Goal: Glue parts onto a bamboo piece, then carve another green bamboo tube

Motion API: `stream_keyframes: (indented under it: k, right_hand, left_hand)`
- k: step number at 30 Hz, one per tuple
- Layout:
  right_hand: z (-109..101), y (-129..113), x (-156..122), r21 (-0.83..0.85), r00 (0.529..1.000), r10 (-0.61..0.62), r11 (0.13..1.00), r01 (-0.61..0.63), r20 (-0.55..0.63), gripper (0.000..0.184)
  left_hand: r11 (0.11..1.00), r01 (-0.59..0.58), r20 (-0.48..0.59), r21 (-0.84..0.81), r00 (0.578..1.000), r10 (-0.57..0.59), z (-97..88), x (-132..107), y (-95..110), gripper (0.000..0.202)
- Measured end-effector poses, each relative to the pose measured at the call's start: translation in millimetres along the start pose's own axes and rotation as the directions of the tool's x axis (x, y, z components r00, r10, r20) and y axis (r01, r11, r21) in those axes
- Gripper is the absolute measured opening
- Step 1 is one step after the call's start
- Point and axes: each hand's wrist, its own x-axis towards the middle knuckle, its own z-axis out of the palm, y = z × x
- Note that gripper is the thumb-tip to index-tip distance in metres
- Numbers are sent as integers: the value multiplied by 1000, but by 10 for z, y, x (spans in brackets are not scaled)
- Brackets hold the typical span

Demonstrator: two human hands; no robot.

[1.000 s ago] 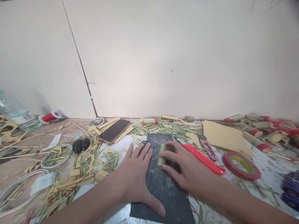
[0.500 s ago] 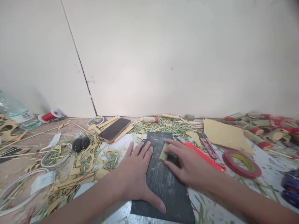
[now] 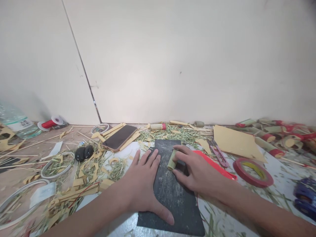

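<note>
Green tube (image 3: 171,160), as I saw it, sat on black sheet (image 3: 179,207), pinched in right hand (image 3: 198,169) between thumb and fingers; left hand (image 3: 142,184) lay splayed wide, flat across the sheet's left edge.

The white label (image 3: 21,124) on the clear bottle (image 3: 13,114) carries dark printed characters, too small and blurred to read. No text is legible anywhere else.

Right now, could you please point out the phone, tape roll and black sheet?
Phone (image 3: 120,138), head view: middle of its dark screen.
Tape roll (image 3: 243,174), head view: red near-left side.
Black sheet (image 3: 170,196), head view: its dusty middle.
</note>
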Motion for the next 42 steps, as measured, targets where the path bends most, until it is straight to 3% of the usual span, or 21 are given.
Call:
stream_keyframes:
  k: [5,12,14,19,23,27,31,35,39,42]
  right_hand:
    - [-47,141,0,-87,998,47,995,-51,-46,7]
    - [-65,83,31,-212,996,28,976,-46,-85,22]
    - [-36,21,12,-198,996,22,979,-39,-85,30]
    - [19,-71,-42,-62,994,-106,992,107,15,24]
    - [-2,6,18,-88,995,56,994,-63,-76,26]
    - [20,11,22,-35,998,-54,998,55,16,24]
    - [60,-36,-18,-35,998,39,999,-41,-54,25]
    - [63,-52,-29,23,993,-116,993,116,35,21]
    - [46,-20,-17,-45,993,79,996,-83,-91,24]
    - [60,-31,-33,0,993,-113,994,113,42,20]
  left_hand:
    - [1000,-15,8,9,1000,14,-3,-8,-13,126]
    - [1000,-11,12,9,1000,11,-4,-10,-12,126]
    - [1000,-6,11,5,1000,6,-5,-8,-8,127]
    - [1000,-11,4,0,1000,11,-3,-10,-2,126]
    - [1000,-11,-6,0,1000,11,-9,-21,2,128]
    - [1000,-8,3,-4,1000,8,-17,-18,4,126]
    - [1000,-7,3,5,1000,7,-11,-2,8,127]
    - [1000,4,15,5,1000,-4,-14,4,15,127]
    - [1000,-3,13,-3,1000,3,-21,-5,14,127]
    - [1000,0,8,4,1000,0,-16,-7,8,125]
